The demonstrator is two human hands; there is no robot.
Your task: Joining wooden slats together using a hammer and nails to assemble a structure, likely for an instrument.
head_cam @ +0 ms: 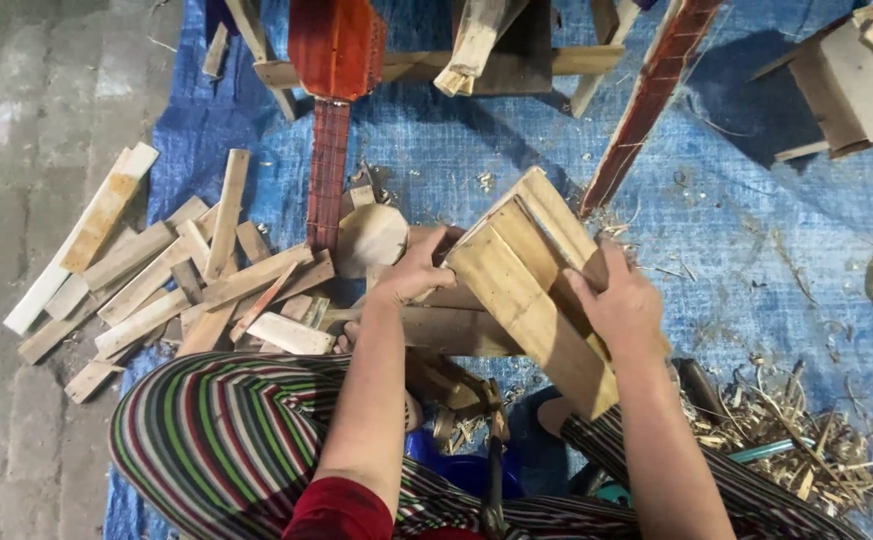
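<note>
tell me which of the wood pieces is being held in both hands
The wide board assembly with a raised strip, held tilted by the left hand and right hand. The thin slats lie loose on the tarp.

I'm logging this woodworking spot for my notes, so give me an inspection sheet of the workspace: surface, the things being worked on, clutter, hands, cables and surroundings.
Surface: blue tarp spread on a grey paved floor, littered with chips.
Job's things: box-like assembly of pale wooden boards, tilted, held over the lap.
Clutter: heap of short wood offcuts to the left; pile of shavings at lower right; round wooden disc beside the heap.
Hands: left hand grips the assembly's left edge; right hand presses on its upper face.
Cables: nothing seen.
Surroundings: red-painted wooden piece and wooden frames along the top; a similar box at upper right.
</note>
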